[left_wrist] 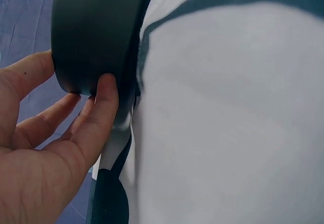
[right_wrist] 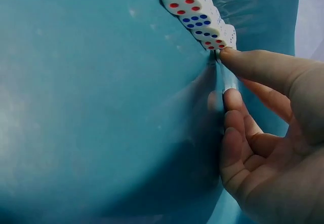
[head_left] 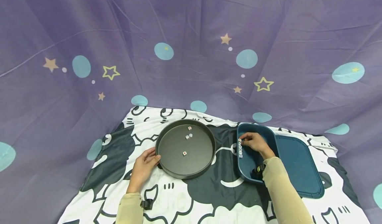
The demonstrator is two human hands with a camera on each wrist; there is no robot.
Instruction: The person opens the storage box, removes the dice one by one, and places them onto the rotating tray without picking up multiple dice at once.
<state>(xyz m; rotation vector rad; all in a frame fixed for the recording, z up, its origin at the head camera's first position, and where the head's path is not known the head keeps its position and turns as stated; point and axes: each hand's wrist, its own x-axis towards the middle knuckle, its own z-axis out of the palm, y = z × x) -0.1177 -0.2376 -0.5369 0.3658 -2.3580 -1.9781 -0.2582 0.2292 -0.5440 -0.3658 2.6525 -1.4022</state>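
A round dark-grey pan (head_left: 195, 176) lies on the cloth with several white dice (head_left: 184, 153) inside it. At its left side my left hand (head_left: 143, 169) holds the pan, thumb by the rim and other fingers against the outer wall (left_wrist: 93, 36). To the right sits a deep blue plastic bin (head_left: 250, 167); several dice (right_wrist: 196, 21) form a straight row along its left edge. My right hand (head_left: 255, 142) reaches over the bin and pinches the die (right_wrist: 215, 44) at the end of the row, with the thumb on it. The other fingers are partly hidden behind the bin's edge.
A flat blue lid (head_left: 301, 171) lies right of the bin, partly behind my right sleeve (head_left: 282, 187). The table has a black-and-white cartoon cloth (head_left: 167, 200). A purple curtain (head_left: 191, 18) with stars hangs at the back.
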